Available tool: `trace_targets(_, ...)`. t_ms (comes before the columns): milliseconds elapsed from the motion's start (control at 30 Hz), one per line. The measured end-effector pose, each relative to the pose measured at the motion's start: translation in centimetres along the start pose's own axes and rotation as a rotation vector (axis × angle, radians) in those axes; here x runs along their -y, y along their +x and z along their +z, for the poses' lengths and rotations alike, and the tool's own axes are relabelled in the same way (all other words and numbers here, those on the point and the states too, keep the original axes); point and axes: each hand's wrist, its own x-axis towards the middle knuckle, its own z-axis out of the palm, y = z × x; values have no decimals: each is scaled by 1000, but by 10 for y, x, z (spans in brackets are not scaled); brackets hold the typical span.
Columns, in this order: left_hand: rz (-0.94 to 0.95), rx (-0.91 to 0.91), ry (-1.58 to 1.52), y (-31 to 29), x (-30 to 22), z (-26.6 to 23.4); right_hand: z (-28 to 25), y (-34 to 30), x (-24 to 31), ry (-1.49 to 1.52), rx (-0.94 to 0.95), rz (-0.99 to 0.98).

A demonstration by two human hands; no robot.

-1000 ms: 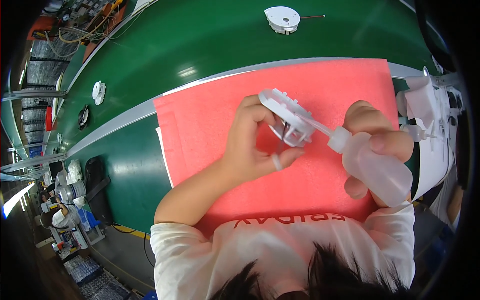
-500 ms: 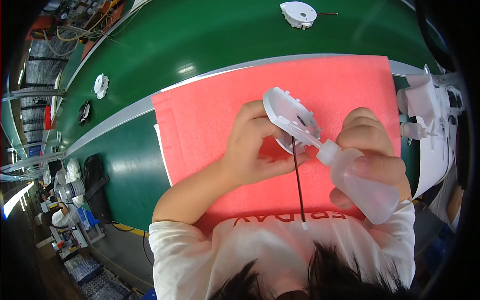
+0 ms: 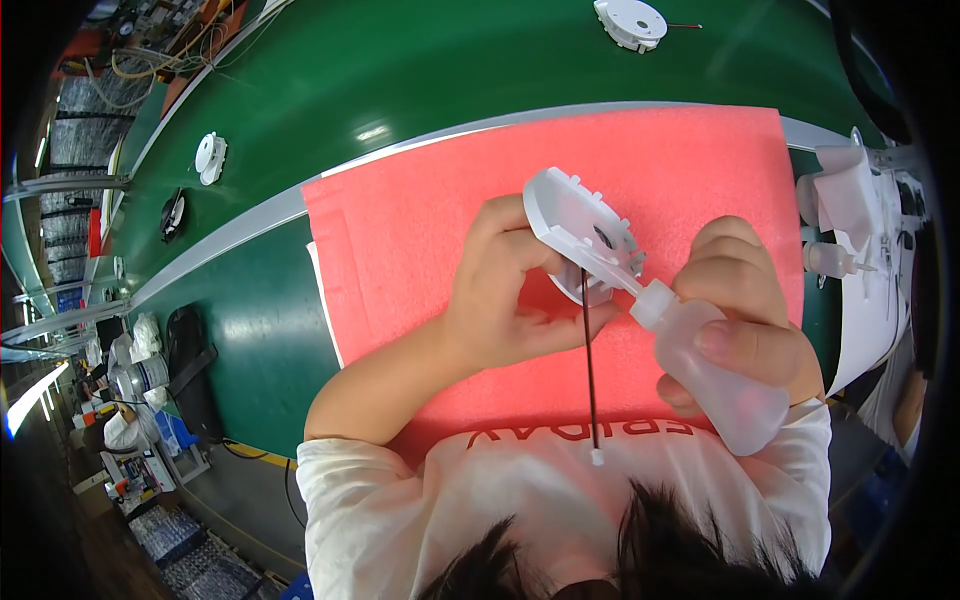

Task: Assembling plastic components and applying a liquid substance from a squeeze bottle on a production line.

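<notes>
My left hand (image 3: 495, 285) grips a white plastic housing (image 3: 570, 212) by its edge, tilted up above the pink foam mat (image 3: 400, 260). The housing has a curved rim with small tabs. A thin dark cable (image 3: 591, 385) hangs from it, ending in a small white connector (image 3: 598, 457). Wrapped round a translucent squeeze bottle (image 3: 722, 385) is my right hand (image 3: 745, 300). The bottle's narrow nozzle points up and left to the housing's near edge; whether its tip touches, I cannot tell.
Beyond the mat runs a green belt (image 3: 450, 70) carrying a white housing (image 3: 632, 24) at the far right, with another white housing (image 3: 210, 158) and a dark part (image 3: 172, 215) at the left. A second squeeze bottle (image 3: 828, 260) lies right of the mat. A black case (image 3: 190, 375) sits at left.
The parts on the green belt have shifted to the right. The squeeze bottle and my right hand have moved very slightly; the cable's lower end has swung a little left.
</notes>
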Motion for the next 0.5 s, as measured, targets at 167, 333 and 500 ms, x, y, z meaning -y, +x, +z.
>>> trace_targets(167, -7, -44, -4, -3, 3, 3, -1, -1, 2, 27, 9, 20)
trace_targets(333, -10, -28, -26, -4, 4, 0, 1, -2, 8, 6, -4, 47)
trace_targets(500, -65, -81, -122, -6, 8, -4, 2, -3, 10, 1, 7, 50)
